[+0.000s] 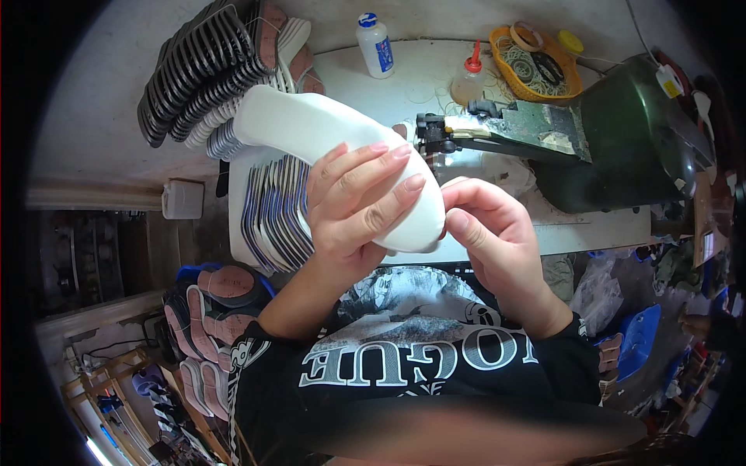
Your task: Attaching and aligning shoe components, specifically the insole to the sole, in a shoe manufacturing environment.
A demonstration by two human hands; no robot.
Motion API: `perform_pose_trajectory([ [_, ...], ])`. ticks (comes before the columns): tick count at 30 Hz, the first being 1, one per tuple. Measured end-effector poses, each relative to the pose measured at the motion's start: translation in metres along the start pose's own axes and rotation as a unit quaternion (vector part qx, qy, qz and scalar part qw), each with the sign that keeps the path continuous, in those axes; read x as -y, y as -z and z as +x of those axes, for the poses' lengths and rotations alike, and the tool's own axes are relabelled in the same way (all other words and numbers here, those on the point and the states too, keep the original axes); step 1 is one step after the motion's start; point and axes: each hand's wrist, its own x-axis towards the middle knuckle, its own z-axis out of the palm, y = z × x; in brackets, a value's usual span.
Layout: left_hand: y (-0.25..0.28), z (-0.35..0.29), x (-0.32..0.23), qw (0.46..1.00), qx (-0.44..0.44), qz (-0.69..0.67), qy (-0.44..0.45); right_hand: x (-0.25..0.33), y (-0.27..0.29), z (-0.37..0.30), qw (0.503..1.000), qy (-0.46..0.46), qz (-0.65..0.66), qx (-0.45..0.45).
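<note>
A white shoe insole (303,116) is tilted up in front of me, its narrow end pointing to the upper left and its broad rounded end to the lower right. My left hand (353,198) lies across its white face, fingers over the top and the thumb hidden behind it. At the rim of the broad end, my right hand (493,225) is closed, thumb and forefinger pinching the edge. Left of the insole a row of thin, dark-edged insoles (276,206) stands packed on the white table (575,241).
Stacked black and white insoles (202,70) lean at the upper left. Beyond my hands are a green machine (536,128), a white bottle with a blue cap (376,50), a red-tipped squeeze bottle (468,81) and a yellow basket (505,58) of bands. Pinkish soles (194,318) lie lower left.
</note>
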Motion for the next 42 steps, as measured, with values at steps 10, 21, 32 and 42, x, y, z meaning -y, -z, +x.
perform_pose_trajectory([
  [10,0.001,-0.017,-0.004,0.997,-0.029,0.072,0.0,-0.014,-0.007,-0.005,0.965,-0.163,0.203,-0.004],
  [21,0.002,-0.03,-0.01,0.999,-0.033,0.031,0.024,-0.03,-0.017,-0.007,0.965,-0.095,0.229,0.082],
  [32,0.01,-0.031,-0.001,0.996,-0.028,0.082,0.02,-0.045,-0.034,-0.004,0.978,0.019,0.208,0.011],
  [42,0.014,-0.04,0.014,0.99,-0.008,0.144,0.007,-0.033,-0.022,-0.001,0.953,-0.125,0.272,0.037],
])
